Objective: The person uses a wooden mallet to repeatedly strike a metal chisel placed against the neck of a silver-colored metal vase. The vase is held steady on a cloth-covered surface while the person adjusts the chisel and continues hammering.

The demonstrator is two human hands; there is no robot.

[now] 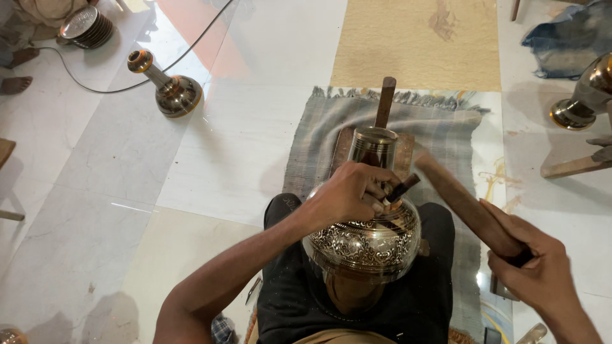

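Observation:
A shiny engraved metal vase (pixel 366 242) lies on its side across my lap, its neck (pixel 373 146) pointing away onto a wooden block (pixel 403 156). My left hand (pixel 349 191) rests on the vase's shoulder and pinches a small dark chisel (pixel 401 188), tip against the metal. My right hand (pixel 532 267) grips the handle of a long wooden mallet (pixel 459 204), whose head hangs just right of the chisel. A wooden stick (pixel 385 100) pokes out beyond the vase's mouth.
A grey fringed mat (pixel 319 140) lies under the work on the tiled floor. Another metal vase (pixel 167 88) lies at upper left beside a black cable (pixel 95 86); a stack of metal plates (pixel 86 27) and a person's foot (pixel 14 83) sit farther left. A brass vessel (pixel 583 99) stands right.

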